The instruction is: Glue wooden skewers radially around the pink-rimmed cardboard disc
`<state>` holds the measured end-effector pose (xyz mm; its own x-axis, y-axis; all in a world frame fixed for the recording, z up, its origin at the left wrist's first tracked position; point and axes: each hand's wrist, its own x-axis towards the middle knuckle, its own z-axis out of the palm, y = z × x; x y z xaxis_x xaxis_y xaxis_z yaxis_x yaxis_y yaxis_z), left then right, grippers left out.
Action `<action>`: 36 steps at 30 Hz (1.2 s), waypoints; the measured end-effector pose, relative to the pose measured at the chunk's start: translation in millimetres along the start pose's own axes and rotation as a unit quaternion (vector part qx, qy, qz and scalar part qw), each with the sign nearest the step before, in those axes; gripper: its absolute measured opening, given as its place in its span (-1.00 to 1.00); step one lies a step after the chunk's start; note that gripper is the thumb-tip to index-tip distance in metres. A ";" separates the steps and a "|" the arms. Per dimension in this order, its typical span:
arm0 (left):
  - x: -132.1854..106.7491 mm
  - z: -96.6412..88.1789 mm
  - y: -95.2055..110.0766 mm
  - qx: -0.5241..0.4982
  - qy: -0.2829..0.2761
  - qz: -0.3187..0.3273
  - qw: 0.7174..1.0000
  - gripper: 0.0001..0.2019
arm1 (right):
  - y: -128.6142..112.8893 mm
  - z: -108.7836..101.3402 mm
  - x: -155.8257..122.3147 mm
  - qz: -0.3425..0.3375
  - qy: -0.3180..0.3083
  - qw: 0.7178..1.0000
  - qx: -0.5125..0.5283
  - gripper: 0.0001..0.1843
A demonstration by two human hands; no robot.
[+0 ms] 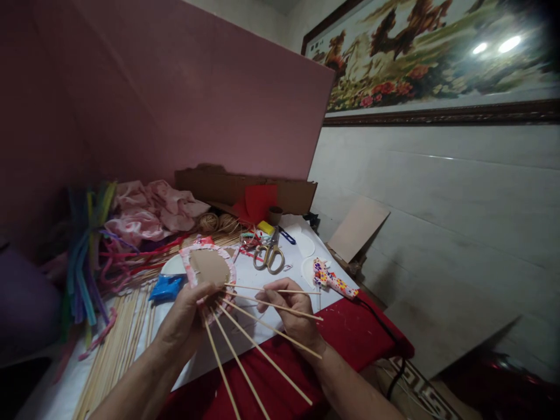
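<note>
Cardboard panel with a pink-and-white rim (210, 267), head view: the left hand (189, 312) clamps its lower edge between thumb and fingers, above the white sheet (249, 275); six thin wooden sticks (264, 351) fan out from the panel's lower edge; the right hand (292, 306) lies among the upper sticks, fingers curled, though whether they close on one cannot be told; scissors (273, 245) and a flower-patterned tool (335, 281) lie beyond them

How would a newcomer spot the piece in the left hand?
Over the white sheet, find the left hand. It grips a rounded brown panel with pale sticks fanning from it; its pink-and-white edging sets it apart from the plain white shapes nearby.
</note>
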<state>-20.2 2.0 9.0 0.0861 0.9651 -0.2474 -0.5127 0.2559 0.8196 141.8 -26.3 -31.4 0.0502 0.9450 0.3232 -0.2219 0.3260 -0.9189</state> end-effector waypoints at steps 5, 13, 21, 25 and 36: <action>-0.5 -2.0 -2.6 -0.011 -0.011 0.000 1.000 -0.90 | 0.2 -0.3 -1.2 0.000 -0.001 1.000 -0.004 -0.91; 0.3 -5.0 -5.0 -0.012 -0.031 0.001 0.999 -0.91 | -0.8 0.7 -2.3 0.007 0.006 1.000 -0.012 -0.90; -0.9 -4.8 -5.9 -0.023 -0.028 0.015 0.999 -0.83 | -0.6 0.0 -2.8 0.006 0.006 1.000 -0.022 -0.90; -0.5 -4.6 -5.6 -0.017 -0.029 0.005 0.999 -0.88 | 0.9 -0.6 -3.2 0.013 0.010 1.000 -0.021 -0.90; 1.0 -3.9 -6.7 -0.004 -0.039 0.017 0.999 -0.89 | -0.9 0.7 -3.4 0.015 0.005 1.000 -0.014 -0.90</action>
<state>-20.1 1.0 1.3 0.1355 0.9746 -0.1784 -0.5239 0.2233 0.8220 141.2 -29.8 -31.6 0.0538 0.9543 0.2941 -0.1951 0.2989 -0.9341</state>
